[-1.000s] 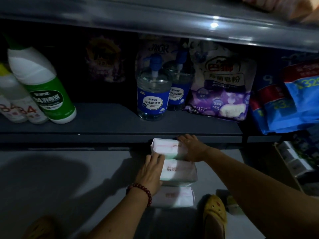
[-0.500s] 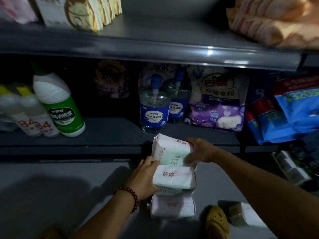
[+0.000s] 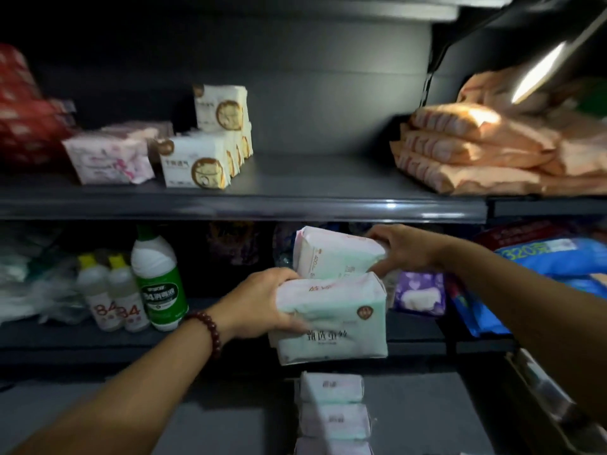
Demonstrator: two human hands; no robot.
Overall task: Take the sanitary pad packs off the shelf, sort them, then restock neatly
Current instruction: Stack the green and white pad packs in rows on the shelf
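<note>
I hold two white-and-mint sanitary pad packs in the air in front of the lower shelf. My left hand grips the left end of the nearer, lower pack. My right hand grips the right end of the upper pack, which rests tilted on the lower one. Below them a stack of similar packs stands on the grey floor. The upper shelf has a bare middle stretch, with white-and-brown packs and a pink-patterned pack at its left.
Orange packs are piled at the upper shelf's right, red packs at its far left. The lower shelf holds a green-labelled bottle, two small "84" bottles, a purple bag and blue bags.
Both hands have lifted the two packs up off the floor stack, from below the lower shelf's edge to in front of it. The view has tilted up, showing the upper shelf.
</note>
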